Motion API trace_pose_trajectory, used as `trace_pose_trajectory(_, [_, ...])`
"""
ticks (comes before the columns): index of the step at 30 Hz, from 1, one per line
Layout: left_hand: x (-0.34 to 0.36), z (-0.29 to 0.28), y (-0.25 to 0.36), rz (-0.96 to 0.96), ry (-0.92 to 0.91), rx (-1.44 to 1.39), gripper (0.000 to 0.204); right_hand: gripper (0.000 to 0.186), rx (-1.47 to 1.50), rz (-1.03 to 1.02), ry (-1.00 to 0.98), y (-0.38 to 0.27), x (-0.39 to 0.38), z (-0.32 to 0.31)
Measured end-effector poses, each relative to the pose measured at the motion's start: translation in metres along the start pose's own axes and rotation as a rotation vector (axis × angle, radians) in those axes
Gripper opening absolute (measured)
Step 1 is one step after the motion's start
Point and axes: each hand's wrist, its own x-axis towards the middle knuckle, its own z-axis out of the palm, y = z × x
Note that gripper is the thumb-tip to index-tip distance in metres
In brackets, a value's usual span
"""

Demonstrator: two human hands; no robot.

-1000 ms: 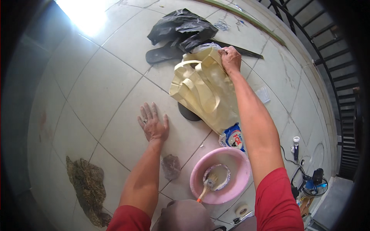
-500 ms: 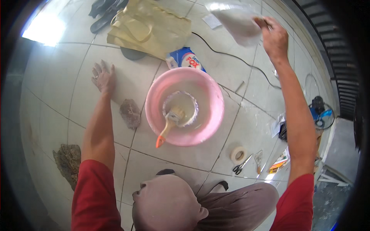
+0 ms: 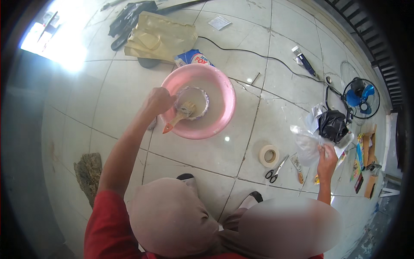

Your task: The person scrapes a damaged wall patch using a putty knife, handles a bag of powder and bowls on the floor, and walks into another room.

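A pink basin (image 3: 226,116) stands on the floor in front of me, holding cloudy, pale liquid. My left hand (image 3: 161,101) is closed on its left rim. Inside the basin is a round container (image 3: 207,101) with a white-and-purple smeared rim. A paintbrush (image 3: 186,110) with pale bristles rests across that container, its orange handle tip leaning over the basin's near-left edge. Low on the right, my right hand (image 3: 327,157) is closed on a clear plastic bag (image 3: 306,146); whether anything is inside it is hard to tell. Beside that hand lies a black plastic bag (image 3: 333,126).
Masking tape (image 3: 268,156), scissors (image 3: 276,169) and a scraper (image 3: 297,167) lie nearer me on the right. A blue fan (image 3: 362,98) stands farther right, near a dark cable (image 3: 258,54). Behind the basin are a blue packet (image 3: 194,57) and a beige bag (image 3: 161,36). A brown rough lump (image 3: 88,175) lies left.
My left hand has left the floor and come to the basin's rim. My right hand has brought the clear plastic bag from the far right down nearer to me.
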Motion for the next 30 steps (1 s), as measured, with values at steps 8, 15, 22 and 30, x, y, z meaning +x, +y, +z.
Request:
trace_pose_trajectory(8, [0.014,0.025,0.001,0.020,-0.049,-0.269,0.019,0.015,0.100,0.330,0.163,0.045,-0.098,0.006])
trace_pose_trajectory(15, [-0.004,0.027,0.024,0.130,0.057,-0.471,0.017,0.018,0.067,0.437,0.256,0.073,-0.141,0.017])
trace_pose_trajectory(22, [0.002,0.029,0.030,0.277,0.195,-0.411,0.016,0.018,0.127,0.540,0.222,0.087,-0.154,0.017])
trace_pose_trajectory(30, [-0.001,0.011,0.024,0.180,0.350,-0.459,0.017,0.021,0.139,0.573,0.205,0.092,-0.160,0.019])
